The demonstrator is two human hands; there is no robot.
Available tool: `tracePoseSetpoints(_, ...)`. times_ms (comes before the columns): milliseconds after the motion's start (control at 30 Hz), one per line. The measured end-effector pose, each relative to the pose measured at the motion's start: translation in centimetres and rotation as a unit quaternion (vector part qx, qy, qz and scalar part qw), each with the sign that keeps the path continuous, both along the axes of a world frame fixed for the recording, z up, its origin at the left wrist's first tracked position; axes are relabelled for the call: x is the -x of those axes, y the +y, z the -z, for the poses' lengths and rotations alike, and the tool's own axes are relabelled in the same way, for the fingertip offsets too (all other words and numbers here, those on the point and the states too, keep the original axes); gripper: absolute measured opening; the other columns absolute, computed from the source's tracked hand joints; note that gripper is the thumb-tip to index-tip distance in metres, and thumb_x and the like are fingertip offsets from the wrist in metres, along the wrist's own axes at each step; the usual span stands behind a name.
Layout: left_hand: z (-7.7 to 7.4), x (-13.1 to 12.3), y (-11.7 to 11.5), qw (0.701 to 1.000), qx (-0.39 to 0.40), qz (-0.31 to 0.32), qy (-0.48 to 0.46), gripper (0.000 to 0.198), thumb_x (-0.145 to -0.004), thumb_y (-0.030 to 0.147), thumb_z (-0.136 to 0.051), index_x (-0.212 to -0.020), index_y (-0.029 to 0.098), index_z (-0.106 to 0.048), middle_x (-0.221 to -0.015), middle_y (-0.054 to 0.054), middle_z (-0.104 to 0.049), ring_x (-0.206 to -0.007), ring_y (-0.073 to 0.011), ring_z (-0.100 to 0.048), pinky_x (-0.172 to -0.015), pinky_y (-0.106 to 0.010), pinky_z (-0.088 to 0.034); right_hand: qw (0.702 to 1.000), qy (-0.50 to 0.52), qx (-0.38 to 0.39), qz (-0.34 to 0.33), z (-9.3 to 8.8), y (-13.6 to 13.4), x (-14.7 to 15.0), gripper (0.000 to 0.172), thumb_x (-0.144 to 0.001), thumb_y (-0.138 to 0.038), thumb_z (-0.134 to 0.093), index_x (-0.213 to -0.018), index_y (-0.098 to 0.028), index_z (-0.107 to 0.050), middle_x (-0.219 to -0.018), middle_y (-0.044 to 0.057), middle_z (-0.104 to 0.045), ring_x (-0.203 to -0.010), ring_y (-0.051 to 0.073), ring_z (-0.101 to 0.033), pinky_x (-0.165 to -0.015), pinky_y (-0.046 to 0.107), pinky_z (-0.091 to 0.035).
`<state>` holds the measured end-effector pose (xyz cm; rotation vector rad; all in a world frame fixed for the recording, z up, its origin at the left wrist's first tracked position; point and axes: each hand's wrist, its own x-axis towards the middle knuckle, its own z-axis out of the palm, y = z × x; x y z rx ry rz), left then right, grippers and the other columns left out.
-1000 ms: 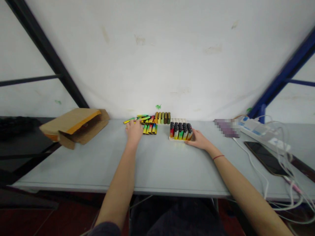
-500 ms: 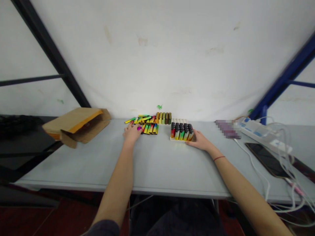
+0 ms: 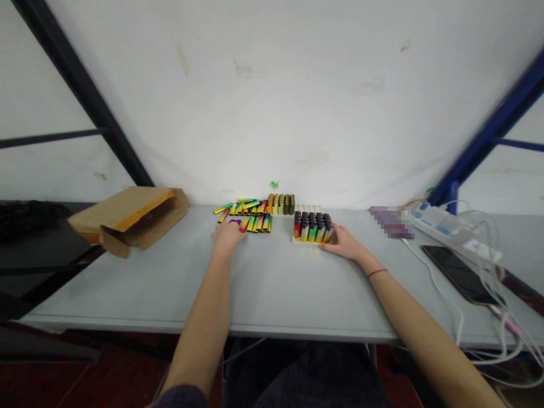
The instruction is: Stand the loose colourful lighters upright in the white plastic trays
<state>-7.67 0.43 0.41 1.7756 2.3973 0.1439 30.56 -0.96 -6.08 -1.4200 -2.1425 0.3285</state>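
My left hand (image 3: 226,235) rests at the near left edge of a loose group of shiny flat tube-like pieces (image 3: 258,222) in yellow, green, red and purple. Its thumb is spread to the right; the fingertips are partly hidden among purple pieces. With thumb and fingers around its right corner, my right hand (image 3: 345,243) holds a white tray (image 3: 306,243) standing on the table. Upright lighters (image 3: 313,228) with black tops and coloured bodies fill that tray in rows. Behind the loose pieces stands a block of upright yellow-to-brown pieces (image 3: 281,204).
A white slotted tray (image 3: 309,208) sits behind the lighters. An open brown cardboard packet (image 3: 127,215) lies at the left. To the right are a phone (image 3: 461,275), a power strip (image 3: 454,232), white cables and a blurred-out purple item (image 3: 391,222). A wall bounds the grey table (image 3: 280,294).
My left hand has drawn slightly back toward me, uncovering a reddish-yellow piece beyond it. My right hand keeps its place at the lighter tray. The view has shifted slightly.
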Motion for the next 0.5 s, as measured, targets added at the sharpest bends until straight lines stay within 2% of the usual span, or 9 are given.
tracePoseSetpoints(133,-0.7,-0.2,-0.4,1.000,0.024,-0.011,0.007,0.039,-0.084,0.039,-0.064,-0.117,0.021,-0.073,-0.134,-0.020,-0.068,-0.123,-0.0391,-0.063,-0.097,-0.049,-0.051,1.000,0.007,-0.003,0.000,-0.1,0.0,0.0,0.076,-0.075,-0.050,-0.079,-0.137,-0.013,-0.055,-0.126,0.018,-0.070,-0.112,0.036,-0.064,-0.100,0.048,-0.051)
tracePoseSetpoints(233,-1.2,-0.1,-0.6,0.999,-0.016,-0.036,-0.009,0.036,-0.090,0.041,-0.056,-0.112,0.020,-0.074,-0.127,-0.020,-0.072,-0.118,-0.0385,-0.067,-0.095,-0.048,-0.050,1.000,0.016,-0.005,-0.004,-0.1,0.0,-0.1,0.075,-0.074,-0.049,-0.080,-0.136,-0.014,-0.056,-0.124,0.016,-0.071,-0.112,0.036,-0.064,-0.100,0.047,-0.052)
tracePoseSetpoints(333,-1.6,-0.2,-0.8,0.993,-0.105,-0.051,-0.036,0.039,-0.096,0.042,-0.046,-0.104,0.016,-0.075,-0.116,-0.022,-0.075,-0.111,-0.0378,-0.069,-0.089,-0.045,-0.051,1.000,0.022,-0.006,-0.009,0.0,0.0,-0.1,0.074,-0.074,-0.049,-0.081,-0.135,-0.015,-0.056,-0.122,0.015,-0.072,-0.112,0.036,-0.065,-0.100,0.047,-0.052)
tracePoseSetpoints(400,-1.9,-0.4,-0.8,0.981,-0.179,-0.039,-0.070,0.041,-0.098,0.042,-0.044,-0.098,0.015,-0.074,-0.109,-0.022,-0.076,-0.106,-0.0358,-0.070,-0.086,-0.041,-0.051,1.000,0.023,-0.006,-0.010,-0.1,0.0,-0.1,0.075,-0.074,-0.048,-0.081,-0.136,-0.016,-0.056,-0.124,0.015,-0.072,-0.113,0.036,-0.064,-0.100,0.047,-0.052)
tracePoseSetpoints(500,-2.0,-1.0,-0.6,0.933,-0.311,0.000,-0.180,0.031,-0.095,0.041,-0.051,-0.091,0.018,-0.070,-0.102,-0.016,-0.077,-0.100,-0.0291,-0.071,-0.086,-0.035,-0.050,1.000,0.016,0.000,-0.006,-0.2,-0.1,0.0,0.077,-0.074,-0.047,-0.080,-0.138,-0.014,-0.054,-0.128,0.017,-0.070,-0.116,0.036,-0.063,-0.102,0.048,-0.051)
